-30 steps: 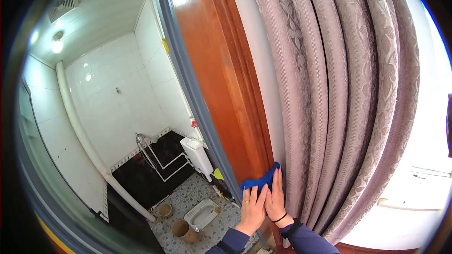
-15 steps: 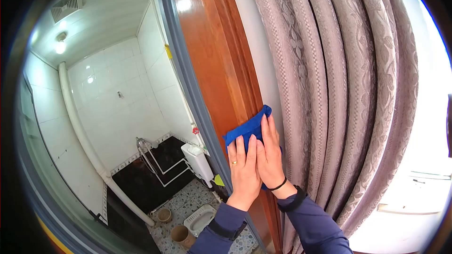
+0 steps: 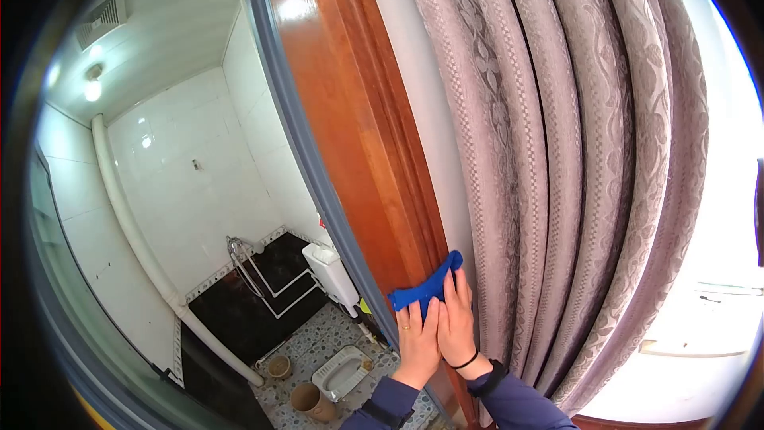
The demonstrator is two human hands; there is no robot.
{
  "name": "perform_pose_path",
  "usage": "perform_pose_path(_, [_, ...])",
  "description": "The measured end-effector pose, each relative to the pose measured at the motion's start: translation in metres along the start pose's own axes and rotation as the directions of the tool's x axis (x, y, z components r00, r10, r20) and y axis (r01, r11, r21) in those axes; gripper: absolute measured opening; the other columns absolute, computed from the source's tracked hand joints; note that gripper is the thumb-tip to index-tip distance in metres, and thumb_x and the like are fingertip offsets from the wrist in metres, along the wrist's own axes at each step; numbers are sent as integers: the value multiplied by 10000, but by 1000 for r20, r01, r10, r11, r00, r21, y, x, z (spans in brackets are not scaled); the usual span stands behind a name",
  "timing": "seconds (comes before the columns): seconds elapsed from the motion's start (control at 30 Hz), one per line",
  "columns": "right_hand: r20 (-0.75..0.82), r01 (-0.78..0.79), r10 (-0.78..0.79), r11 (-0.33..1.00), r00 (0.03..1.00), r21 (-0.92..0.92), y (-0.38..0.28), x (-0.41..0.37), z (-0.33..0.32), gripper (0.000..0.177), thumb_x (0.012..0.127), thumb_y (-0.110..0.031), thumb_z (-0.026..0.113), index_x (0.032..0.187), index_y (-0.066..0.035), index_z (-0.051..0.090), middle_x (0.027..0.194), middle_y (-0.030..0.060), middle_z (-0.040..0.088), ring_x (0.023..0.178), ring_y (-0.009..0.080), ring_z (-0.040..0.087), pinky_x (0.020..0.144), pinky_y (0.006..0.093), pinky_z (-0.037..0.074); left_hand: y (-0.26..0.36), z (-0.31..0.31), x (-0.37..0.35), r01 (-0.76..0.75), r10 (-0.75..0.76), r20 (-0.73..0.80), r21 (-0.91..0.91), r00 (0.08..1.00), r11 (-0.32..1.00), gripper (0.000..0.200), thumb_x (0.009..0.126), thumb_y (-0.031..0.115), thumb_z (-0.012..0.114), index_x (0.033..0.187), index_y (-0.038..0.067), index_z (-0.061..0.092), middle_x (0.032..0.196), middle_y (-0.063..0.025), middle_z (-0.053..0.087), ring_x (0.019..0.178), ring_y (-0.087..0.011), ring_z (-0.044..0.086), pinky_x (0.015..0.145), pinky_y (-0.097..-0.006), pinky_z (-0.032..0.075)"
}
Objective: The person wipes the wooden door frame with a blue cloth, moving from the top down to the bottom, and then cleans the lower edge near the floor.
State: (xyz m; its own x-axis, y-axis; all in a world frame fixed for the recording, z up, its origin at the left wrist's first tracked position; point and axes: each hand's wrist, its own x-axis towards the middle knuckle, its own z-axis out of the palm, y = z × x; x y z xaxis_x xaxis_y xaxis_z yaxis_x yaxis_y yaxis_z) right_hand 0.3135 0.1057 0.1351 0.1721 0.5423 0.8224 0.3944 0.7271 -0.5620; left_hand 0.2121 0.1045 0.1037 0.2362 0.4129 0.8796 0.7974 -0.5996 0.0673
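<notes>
A blue cloth [image 3: 426, 291] lies against the lower part of the glossy reddish-brown wooden door frame [image 3: 366, 151]. My left hand [image 3: 418, 348] holds it against the wood, fingers pointing up and a ring on one of them. Close beside it, my right hand [image 3: 457, 334] also keeps hold of the cloth, with a dark band round the wrist. The fingers are laid long over the fabric, and the cloth's upper edge shows above them. Most of the cloth under the palms is hidden.
Patterned grey-pink curtains [image 3: 557, 151] hang just right of the frame. On the left, a grey metal door edge [image 3: 310, 143] borders a tiled washroom with a squat toilet [image 3: 342, 373], a brown bucket [image 3: 313, 404], a white cistern [image 3: 329, 275] and a long pipe [image 3: 131, 219].
Both hands and the blue cloth have slid down along the wooden frame. The view has shifted slightly, so the frame's upper part appears further left.
</notes>
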Motion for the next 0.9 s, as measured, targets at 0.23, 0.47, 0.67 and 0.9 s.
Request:
perform_pose_path(0.23, [66,-110,112,994,992,-28,20,-49,1,512,951,-141,406,1422,48,341,1476,310,268,1327,482,299,1107,503,236,-1,13,-50,25,-23,99,-20,995,999,477,834,107,618,1295,49,510,1356,-256,349,1258,-540,323,1038,-619,307])
perform_pose_path(0.47, [134,-223,229,973,964,-53,39,-90,-2,542,951,-127,412,1450,42,283,1492,307,242,1348,478,275,1119,479,236,2,22,-94,65,-70,266,27,961,998,525,806,103,632,1311,52,500,1336,-258,353,1231,-529,342,1020,-596,335])
perform_pose_path(0.67, [189,-312,327,945,926,-101,47,-126,-4,574,940,-106,419,1456,69,236,1515,295,208,1399,449,218,1150,446,205,2,23,-123,104,-92,348,-15,933,994,521,820,123,614,1329,74,511,1311,-217,395,1240,-492,354,1056,-594,317])
perform_pose_path(0.9, [169,-301,313,949,935,-94,41,-128,2,599,938,-133,422,1454,84,210,1517,314,176,1414,461,168,1163,473,153,0,4,-105,16,-9,336,-17,942,1000,525,807,121,620,1322,84,524,1279,-192,422,1194,-466,386,1083,-608,282])
